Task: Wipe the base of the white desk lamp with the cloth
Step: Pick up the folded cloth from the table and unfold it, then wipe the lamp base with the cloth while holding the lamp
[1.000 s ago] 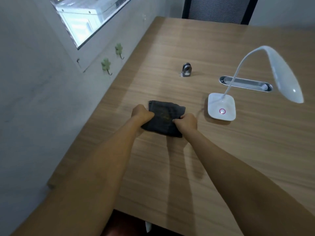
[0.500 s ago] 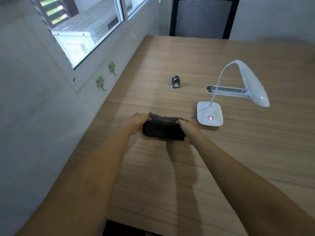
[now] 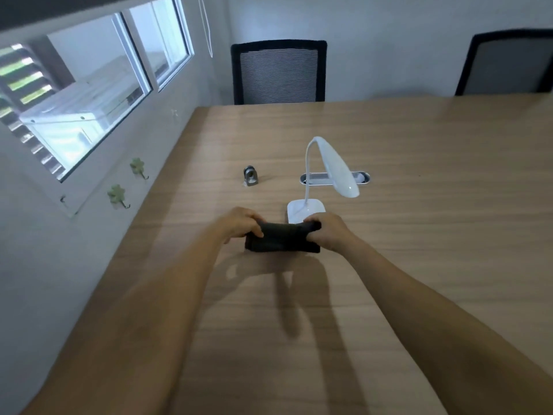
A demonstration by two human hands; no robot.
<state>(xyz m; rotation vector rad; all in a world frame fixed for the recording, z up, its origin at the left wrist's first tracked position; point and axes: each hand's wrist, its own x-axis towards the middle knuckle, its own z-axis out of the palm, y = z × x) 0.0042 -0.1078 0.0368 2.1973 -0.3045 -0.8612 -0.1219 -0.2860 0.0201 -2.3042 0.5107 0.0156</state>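
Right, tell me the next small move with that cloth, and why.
Probably carry the cloth forward and to the right onto the lamp base. Both the left hand and right hand hold the folded dark cloth by its ends, just short of the white base, and it seemingly hasn't been wiped yet.

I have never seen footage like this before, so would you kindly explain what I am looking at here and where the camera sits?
There is no machine: a person wears a wide-angle camera on the head, looking forward and down along both bare arms. The left hand and right hand each grip one end of a dark folded cloth, held just above a wooden table. Right behind the cloth stands a white desk lamp; its base is partly hidden by it. Further back lie a small metal object and an oval cable slot. Two chairs stand beyond.
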